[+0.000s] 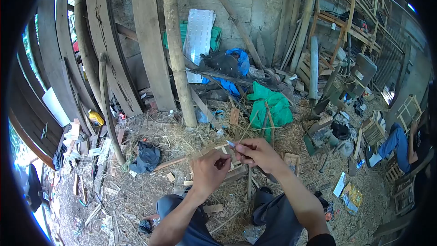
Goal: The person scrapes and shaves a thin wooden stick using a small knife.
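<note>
My right hand (pixel 257 153) is closed, with a small pale pointed piece (pixel 231 144) sticking out at its fingertips. A thin straw-like strand rises beside those fingers. Close by on the left, my left hand (pixel 210 169) has its fingers curled in, thumb against the fingers; what they hold, if anything, is too small to name. The two hands are a short gap apart. Beneath them lie light wooden pieces (pixel 235 173), partly hidden by the hands.
Wooden planks (pixel 150 41) and a pole (pixel 177 54) lean at the wall. A green sheet (pixel 271 105) lies ahead, a black bag (pixel 146 157) to the left. At the far right another person's leg (pixel 392 146) shows near wooden frames. Scraps litter the ground.
</note>
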{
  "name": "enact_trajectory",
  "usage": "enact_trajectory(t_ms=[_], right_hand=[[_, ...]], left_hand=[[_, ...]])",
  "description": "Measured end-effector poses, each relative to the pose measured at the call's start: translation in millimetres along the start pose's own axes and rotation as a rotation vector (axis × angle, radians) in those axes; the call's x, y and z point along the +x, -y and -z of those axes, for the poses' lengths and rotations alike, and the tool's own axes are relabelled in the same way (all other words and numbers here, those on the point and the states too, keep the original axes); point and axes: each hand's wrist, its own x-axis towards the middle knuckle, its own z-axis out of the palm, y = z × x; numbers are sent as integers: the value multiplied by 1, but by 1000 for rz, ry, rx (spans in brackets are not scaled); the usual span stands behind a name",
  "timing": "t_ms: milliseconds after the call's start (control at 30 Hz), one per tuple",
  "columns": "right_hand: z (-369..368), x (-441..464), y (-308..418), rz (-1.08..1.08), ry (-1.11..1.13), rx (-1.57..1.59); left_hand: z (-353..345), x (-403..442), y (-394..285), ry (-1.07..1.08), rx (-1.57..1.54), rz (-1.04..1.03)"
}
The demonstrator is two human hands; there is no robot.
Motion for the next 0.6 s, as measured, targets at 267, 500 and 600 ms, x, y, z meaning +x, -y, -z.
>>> enact_trajectory(t_ms=[267,500,600], right_hand=[[26,1,15,-96,-143,88],[37,-2,19,-78,-249,-42],[41,1,15,-70,-251,-55]], left_hand=[[0,-4,-2,57,21,-48],[-2,-5,-6,75,35,-41],[-1,-5,-6,97,54,-36]])
